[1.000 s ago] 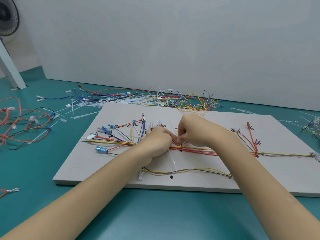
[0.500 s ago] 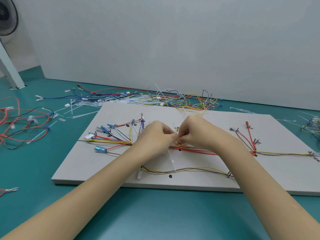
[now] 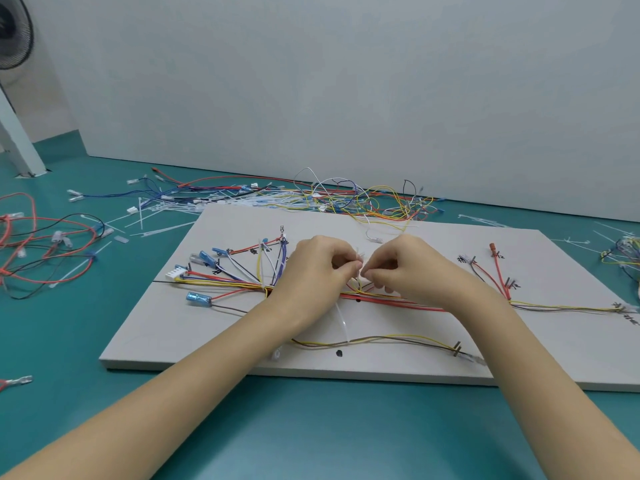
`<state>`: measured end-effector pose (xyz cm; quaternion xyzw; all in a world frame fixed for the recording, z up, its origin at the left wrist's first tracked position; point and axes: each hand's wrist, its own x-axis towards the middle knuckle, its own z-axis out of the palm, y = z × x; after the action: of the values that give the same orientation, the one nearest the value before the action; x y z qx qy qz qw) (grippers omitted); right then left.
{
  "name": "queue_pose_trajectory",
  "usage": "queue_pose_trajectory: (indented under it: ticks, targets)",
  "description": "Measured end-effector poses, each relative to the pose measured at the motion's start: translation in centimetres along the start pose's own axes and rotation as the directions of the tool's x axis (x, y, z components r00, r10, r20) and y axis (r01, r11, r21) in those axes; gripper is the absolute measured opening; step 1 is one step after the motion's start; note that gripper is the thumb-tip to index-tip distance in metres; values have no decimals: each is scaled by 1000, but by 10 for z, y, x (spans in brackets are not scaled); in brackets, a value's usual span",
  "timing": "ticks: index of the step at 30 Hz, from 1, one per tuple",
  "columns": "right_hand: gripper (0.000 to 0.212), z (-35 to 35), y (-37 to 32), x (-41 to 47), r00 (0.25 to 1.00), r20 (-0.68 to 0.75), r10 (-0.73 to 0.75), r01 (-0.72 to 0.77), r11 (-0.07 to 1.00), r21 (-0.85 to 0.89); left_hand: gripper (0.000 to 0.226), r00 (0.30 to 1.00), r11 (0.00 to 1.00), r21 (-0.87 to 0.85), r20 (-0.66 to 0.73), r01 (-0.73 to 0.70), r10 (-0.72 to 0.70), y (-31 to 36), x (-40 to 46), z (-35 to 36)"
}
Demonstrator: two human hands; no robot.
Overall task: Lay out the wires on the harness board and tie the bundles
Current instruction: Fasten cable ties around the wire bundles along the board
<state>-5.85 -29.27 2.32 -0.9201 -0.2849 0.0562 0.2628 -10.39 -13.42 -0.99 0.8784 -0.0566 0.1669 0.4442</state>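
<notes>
A single head-worn wide-angle camera looked forward and down from close above the flat white rectangular harness board, which filled the middle of the frame. Both forearms entered from the bottom corners; the plain grey wall crossed the upper half.

The left hand and right hand, pressed together a second ago, now sit slightly apart above the red and yellow wires. The cable tie tail now trails lower, reaching the yellow-brown wire.
</notes>
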Motion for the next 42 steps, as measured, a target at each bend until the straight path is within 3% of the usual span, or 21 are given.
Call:
queue_pose_trajectory:
  ticks: [5,12,17,22,28,31,35,42]
  targets:
    - [14,5,12,-3,989,-144,46,-23,988,156,17,999,988,147,5,39,-40,0,-3,1]
    - [11,8,21,-13,991,-99,86,-65,977,202,9,994,983,161,54,89,-99,-2,-3,5]
    - [14,-2,20,-22,987,-120,107,-83,978,191,4,994,993,58,43,99,-101,0,-1,5]
    - [26,-11,14,-30,975,115,192,-202,977,75,15,993,992,79,55,101,-106,5,4,3]
    - [14,-5,3,-24,961,185,205,-202,979,-31,3,991,991,1,21,132,-132,2,-1,4]
    - [11,0,-1,-24,969,130,209,-199,976,-88,17,991,991,44,-34,130,-128,4,-3,5]
    - [7,8,-1,-24,988,-40,147,-149,988,-45,6,991,991,-64,-55,116,-119,2,-1,4]
    - [9,16,1,-20,964,-267,4,79,950,301,8,991,990,-45,-2,132,-133,-3,0,8]
